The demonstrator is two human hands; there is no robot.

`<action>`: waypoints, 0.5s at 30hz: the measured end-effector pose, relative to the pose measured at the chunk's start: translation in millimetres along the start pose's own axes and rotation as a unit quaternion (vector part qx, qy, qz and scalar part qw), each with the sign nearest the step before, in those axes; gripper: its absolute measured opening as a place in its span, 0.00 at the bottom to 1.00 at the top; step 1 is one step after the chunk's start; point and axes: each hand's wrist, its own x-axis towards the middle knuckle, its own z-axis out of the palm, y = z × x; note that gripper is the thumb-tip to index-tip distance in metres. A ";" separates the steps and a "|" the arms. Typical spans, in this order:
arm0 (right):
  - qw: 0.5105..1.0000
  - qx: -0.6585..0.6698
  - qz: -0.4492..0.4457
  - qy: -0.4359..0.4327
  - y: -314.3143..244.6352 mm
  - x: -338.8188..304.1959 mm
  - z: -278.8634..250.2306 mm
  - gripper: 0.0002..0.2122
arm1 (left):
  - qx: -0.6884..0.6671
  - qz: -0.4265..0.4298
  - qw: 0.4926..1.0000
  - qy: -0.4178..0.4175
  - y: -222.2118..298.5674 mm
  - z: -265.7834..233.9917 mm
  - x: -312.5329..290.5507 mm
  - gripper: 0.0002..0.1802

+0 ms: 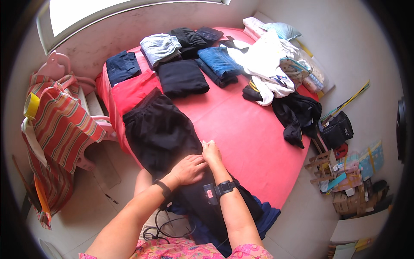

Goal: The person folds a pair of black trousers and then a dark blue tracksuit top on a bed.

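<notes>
A pair of black trousers (161, 129) with a gathered elastic waistband lies lengthwise along the near left of the bed. Its legs run down toward my lap. My left hand (189, 169) rests on top of the fabric, fingers stretched toward the other hand. At the right edge of the trousers my right hand (211, 153) is closed, pinching the cloth. The fingertips of both hands nearly meet, and the fold between them is partly hidden. Dark blue cloth (269, 216) spreads beneath the trouser legs by my right forearm.
Folded clothes line the pink bed (241, 155): black (183, 77), grey (160, 46), navy (123, 67) and red (136, 88) pieces, and jeans (221, 62). White garments (263, 58) and a black jacket (297, 112) are heaped right. A pink chair (56, 64) with striped cloth (60, 125) stands left.
</notes>
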 end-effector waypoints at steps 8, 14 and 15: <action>0.998 0.015 0.029 -0.061 -12.5 -2.5 -6.7 0.19 | 0.004 0.002 1.000 0.006 -2.0 3.0 -1.0 0.19; 0.999 0.022 0.022 -0.045 -11.7 -4.4 -4.7 0.18 | 0.005 -0.002 1.000 0.001 -1.4 2.2 -1.5 0.19; 0.999 0.023 0.023 -0.044 -11.2 -4.5 -4.9 0.18 | 0.000 -0.005 1.000 -0.003 -1.0 2.1 -1.0 0.19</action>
